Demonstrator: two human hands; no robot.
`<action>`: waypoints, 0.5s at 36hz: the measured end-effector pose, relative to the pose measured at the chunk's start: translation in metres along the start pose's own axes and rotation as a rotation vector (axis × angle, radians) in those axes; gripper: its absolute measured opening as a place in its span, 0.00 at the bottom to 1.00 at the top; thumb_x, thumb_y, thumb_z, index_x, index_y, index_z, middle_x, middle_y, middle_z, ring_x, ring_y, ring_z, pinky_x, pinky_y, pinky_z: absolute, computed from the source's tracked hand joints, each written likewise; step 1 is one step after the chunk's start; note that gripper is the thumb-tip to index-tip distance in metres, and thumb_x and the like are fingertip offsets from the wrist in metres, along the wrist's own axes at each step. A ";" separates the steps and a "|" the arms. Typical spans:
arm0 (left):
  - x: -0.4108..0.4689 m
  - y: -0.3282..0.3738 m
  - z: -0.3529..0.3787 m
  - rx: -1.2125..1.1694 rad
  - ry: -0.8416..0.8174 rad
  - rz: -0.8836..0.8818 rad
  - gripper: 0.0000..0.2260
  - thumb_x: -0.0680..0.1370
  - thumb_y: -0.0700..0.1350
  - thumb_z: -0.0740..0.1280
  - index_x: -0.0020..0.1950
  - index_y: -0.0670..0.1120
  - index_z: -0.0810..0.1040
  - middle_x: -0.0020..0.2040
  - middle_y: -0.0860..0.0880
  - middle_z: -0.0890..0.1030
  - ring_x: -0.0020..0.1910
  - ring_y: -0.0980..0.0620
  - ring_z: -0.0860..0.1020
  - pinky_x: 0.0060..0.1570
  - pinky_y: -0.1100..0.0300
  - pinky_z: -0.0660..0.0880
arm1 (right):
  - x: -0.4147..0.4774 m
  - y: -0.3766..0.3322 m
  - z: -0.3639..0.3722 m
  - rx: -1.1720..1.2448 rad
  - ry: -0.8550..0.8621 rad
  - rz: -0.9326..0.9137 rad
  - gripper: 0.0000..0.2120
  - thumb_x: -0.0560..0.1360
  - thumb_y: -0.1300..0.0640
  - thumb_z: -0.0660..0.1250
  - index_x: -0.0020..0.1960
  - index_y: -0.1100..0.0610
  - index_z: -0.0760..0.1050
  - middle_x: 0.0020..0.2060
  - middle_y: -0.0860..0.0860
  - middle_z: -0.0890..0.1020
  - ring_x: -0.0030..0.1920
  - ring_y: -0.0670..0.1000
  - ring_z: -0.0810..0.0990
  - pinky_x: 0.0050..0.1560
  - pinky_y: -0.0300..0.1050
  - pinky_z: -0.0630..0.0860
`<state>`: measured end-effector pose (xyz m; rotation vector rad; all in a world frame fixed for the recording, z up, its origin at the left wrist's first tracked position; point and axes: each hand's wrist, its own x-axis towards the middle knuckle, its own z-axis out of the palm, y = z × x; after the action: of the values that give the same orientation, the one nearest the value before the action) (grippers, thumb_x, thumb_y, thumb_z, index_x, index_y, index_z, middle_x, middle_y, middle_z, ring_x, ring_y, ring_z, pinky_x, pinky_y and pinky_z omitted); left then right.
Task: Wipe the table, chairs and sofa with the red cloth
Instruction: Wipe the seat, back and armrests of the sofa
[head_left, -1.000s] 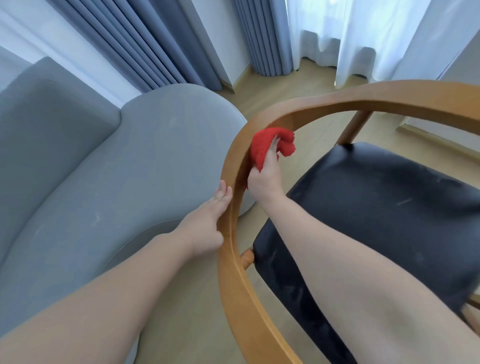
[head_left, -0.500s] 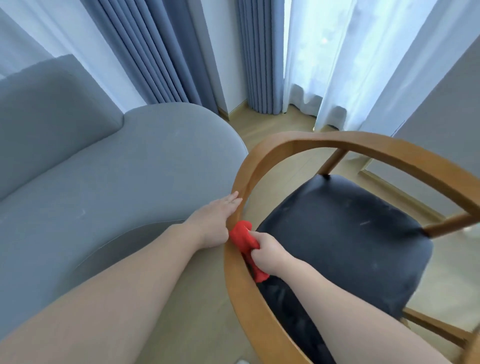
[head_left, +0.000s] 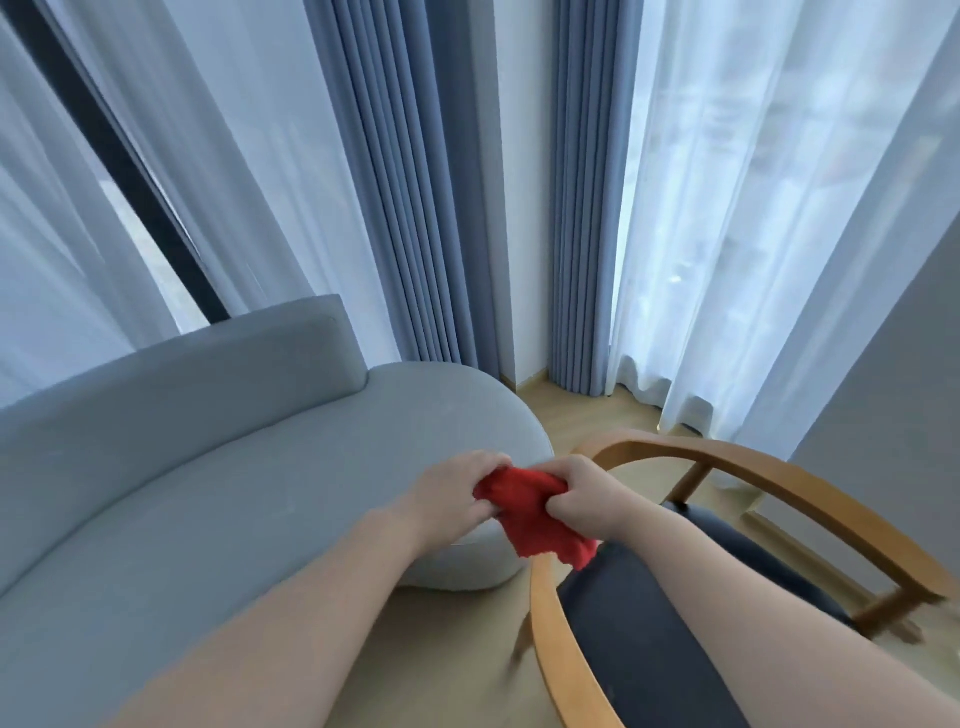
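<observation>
Lifted off the chair (head_left: 769, 483), both hands (head_left: 457, 493) now grip the red cloth (head_left: 530, 509)

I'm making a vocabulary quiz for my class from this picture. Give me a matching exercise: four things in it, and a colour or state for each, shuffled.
Things:
1. cloth
2. sofa
3. chair seat
4. chair frame

Colour or state:
A. light brown wood
B. gripped by the left hand and the right hand
C. dark, nearly black
D. pale grey-blue

Pairs: 1-B, 2-D, 3-C, 4-A
</observation>
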<state>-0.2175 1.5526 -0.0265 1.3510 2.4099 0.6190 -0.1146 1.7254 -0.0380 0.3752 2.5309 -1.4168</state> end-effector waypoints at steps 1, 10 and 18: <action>-0.008 0.005 -0.010 0.007 0.017 -0.012 0.12 0.74 0.43 0.68 0.57 0.48 0.76 0.47 0.54 0.78 0.45 0.56 0.75 0.52 0.54 0.73 | -0.004 -0.010 -0.003 -0.011 0.006 -0.012 0.22 0.67 0.67 0.58 0.50 0.47 0.80 0.43 0.50 0.84 0.45 0.51 0.82 0.49 0.50 0.81; -0.068 0.041 -0.054 0.014 0.165 -0.123 0.06 0.76 0.51 0.68 0.51 0.53 0.75 0.45 0.55 0.78 0.45 0.57 0.75 0.50 0.57 0.73 | -0.042 -0.066 -0.035 -0.073 0.101 -0.136 0.21 0.75 0.59 0.67 0.67 0.49 0.73 0.54 0.48 0.80 0.49 0.48 0.80 0.50 0.40 0.75; -0.098 0.082 -0.026 0.026 0.308 -0.204 0.17 0.73 0.39 0.68 0.62 0.48 0.75 0.46 0.55 0.74 0.46 0.55 0.72 0.47 0.65 0.67 | -0.084 -0.079 -0.038 0.141 0.061 -0.248 0.23 0.75 0.67 0.61 0.61 0.44 0.77 0.46 0.48 0.83 0.44 0.59 0.83 0.45 0.54 0.82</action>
<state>-0.1205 1.5003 0.0434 1.0632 2.7620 0.7906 -0.0634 1.7087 0.0708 0.1313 2.6069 -1.7035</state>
